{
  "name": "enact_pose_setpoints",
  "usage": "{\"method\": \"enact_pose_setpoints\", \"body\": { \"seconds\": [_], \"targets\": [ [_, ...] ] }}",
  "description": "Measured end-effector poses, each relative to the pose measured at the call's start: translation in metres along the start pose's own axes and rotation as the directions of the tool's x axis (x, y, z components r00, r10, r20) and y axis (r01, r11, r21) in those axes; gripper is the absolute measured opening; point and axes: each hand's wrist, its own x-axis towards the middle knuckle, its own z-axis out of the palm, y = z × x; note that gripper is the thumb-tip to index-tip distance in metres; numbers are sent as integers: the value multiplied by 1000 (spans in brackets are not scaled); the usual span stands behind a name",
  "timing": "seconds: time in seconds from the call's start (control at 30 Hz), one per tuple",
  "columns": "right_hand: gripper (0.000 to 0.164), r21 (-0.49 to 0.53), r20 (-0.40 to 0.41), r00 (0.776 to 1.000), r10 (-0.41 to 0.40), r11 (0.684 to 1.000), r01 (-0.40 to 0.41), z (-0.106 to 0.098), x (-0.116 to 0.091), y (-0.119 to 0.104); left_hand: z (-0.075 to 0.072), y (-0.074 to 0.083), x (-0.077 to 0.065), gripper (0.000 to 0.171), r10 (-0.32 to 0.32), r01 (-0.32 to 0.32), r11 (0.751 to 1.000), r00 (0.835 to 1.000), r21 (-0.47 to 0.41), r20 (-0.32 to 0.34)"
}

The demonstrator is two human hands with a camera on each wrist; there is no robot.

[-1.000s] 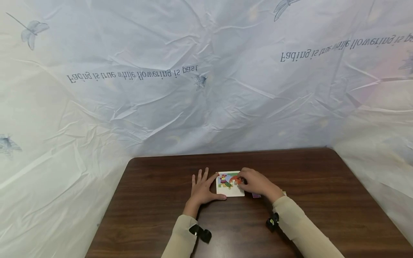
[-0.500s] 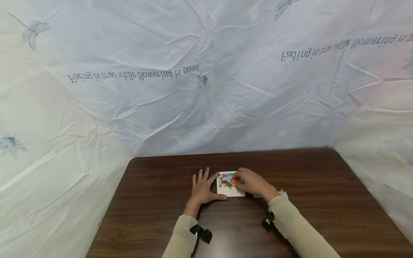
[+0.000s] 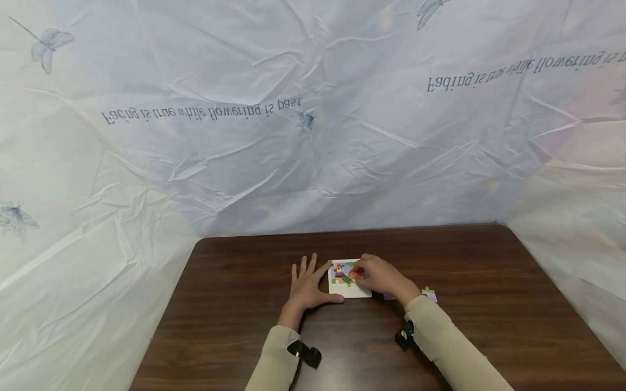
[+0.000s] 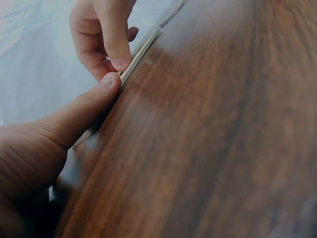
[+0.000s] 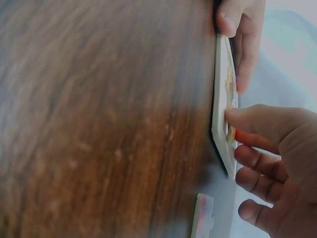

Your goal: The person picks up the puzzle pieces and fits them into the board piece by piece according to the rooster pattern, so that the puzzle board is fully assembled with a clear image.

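Note:
A small white puzzle board [image 3: 349,294] lies on the table, its upper part filled with a colourful rooster picture [image 3: 340,272]. My left hand [image 3: 307,288] lies spread at its left side, index fingertip at the top left corner and thumb on the lower left edge. From the right, my right hand [image 3: 383,278] pinches a reddish-orange puzzle piece [image 3: 358,273] between thumb and index finger, low over the board's right half. That hand covers part of the picture. In the right wrist view, its thumb [image 5: 257,119] meets the board's face, the other fingers loosely bent.
Right of the board, a loose lilac-and-green puzzle piece [image 3: 429,295] lies on the brown wooden table [image 3: 489,304]. A purple piece [image 3: 389,297] shows partly under the right wrist. A pale printed sheet [image 3: 313,179] hangs behind the table.
My right hand has shifted slightly left over the board with the orange piece, uncovering the loose piece by its wrist. The left hand has stayed put.

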Motion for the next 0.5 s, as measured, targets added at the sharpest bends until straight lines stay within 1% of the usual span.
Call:
{"method": "enact_pose_setpoints", "body": {
  "seconds": [0.17, 0.3, 0.4, 0.5],
  "targets": [
    [20, 1, 0, 1000, 6, 1000, -6, -1, 0, 0, 0, 0, 0, 108, 1, -1, 1000, 1000, 4, -1],
    [20, 21, 8, 1000, 7, 1000, -7, -1, 0, 0, 0, 0, 0, 108, -3, 3, 1000, 1000, 5, 5],
    [20, 56, 27, 999, 25, 998, -26, -2, 1, 0, 0, 0, -1, 108, -4, 4, 1000, 1000, 4, 7],
    [20, 71, 45, 997, 59, 996, -63, -2, 4, 0, -1, 1, -1, 108, -4, 4, 1000, 1000, 4, 4]
  ]
}}
